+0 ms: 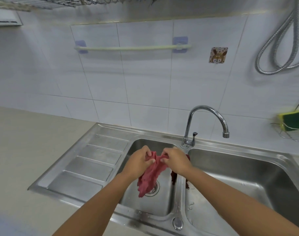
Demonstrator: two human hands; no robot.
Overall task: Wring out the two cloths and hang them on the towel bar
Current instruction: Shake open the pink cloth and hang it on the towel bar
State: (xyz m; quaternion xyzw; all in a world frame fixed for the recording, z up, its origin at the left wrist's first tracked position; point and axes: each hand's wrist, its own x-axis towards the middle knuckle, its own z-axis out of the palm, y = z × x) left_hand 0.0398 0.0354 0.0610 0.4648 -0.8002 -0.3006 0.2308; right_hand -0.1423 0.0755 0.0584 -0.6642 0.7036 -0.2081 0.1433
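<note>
A pink-red cloth (151, 176) hangs over the left basin of the steel sink (164, 203), its lower end near the drain. My left hand (140, 161) and my right hand (175, 160) both pinch its top edge, close together. A darker red cloth (173, 178) lies draped over the divider between the two basins, mostly hidden behind my right forearm. The pale green towel bar (131, 48) is fixed on the tiled wall above, with nothing on it.
A chrome faucet (206, 123) stands behind the divider, spout over the right basin. A ribbed drainboard (87, 164) lies to the left. A wire basket with a green sponge (293, 121) hangs at right. A shower hose (279, 43) loops at upper right, next to a sticker hook (218, 55).
</note>
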